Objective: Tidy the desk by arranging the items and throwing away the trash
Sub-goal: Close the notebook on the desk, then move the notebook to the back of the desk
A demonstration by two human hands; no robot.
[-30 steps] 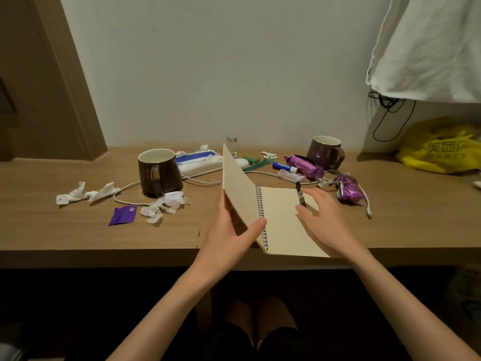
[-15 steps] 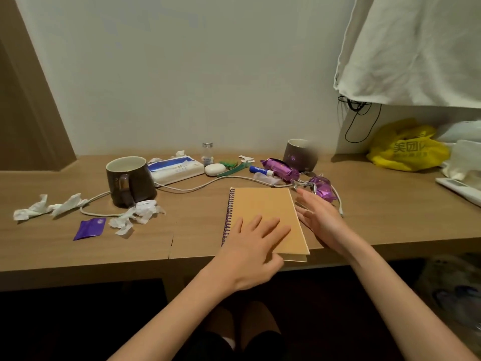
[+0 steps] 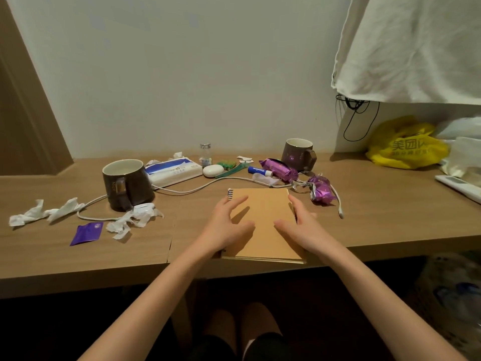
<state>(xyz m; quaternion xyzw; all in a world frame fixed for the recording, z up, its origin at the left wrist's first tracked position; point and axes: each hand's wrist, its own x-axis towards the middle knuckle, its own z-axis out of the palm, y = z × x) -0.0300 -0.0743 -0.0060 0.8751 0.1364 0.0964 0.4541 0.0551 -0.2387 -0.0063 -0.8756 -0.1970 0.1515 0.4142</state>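
A closed tan spiral notebook (image 3: pixel 265 209) lies at the front edge of the wooden desk (image 3: pixel 377 225). My left hand (image 3: pixel 229 225) rests on its left side over the spiral binding, fingers spread. My right hand (image 3: pixel 299 225) lies along its right edge, fingers straight. Crumpled white tissues (image 3: pixel 44 212) and more tissue scraps (image 3: pixel 132 220) lie at the left with a purple sachet (image 3: pixel 87 233). Two purple wrappers (image 3: pixel 279 169) (image 3: pixel 321 191) lie behind the notebook.
Two brown mugs (image 3: pixel 126 185) (image 3: pixel 299 153) stand on the desk. A tissue pack (image 3: pixel 174 171), small bottle (image 3: pixel 205 155), white oval case (image 3: pixel 213 170), blue lip balm (image 3: pixel 259 171) and white cable (image 3: pixel 208 183) sit at the back. A yellow bag (image 3: pixel 406 147) is far right.
My left hand swung the notebook's cover shut and laid it flat. Both hands now sit at the notebook's two sides. The pen that lay on the open page is out of sight.
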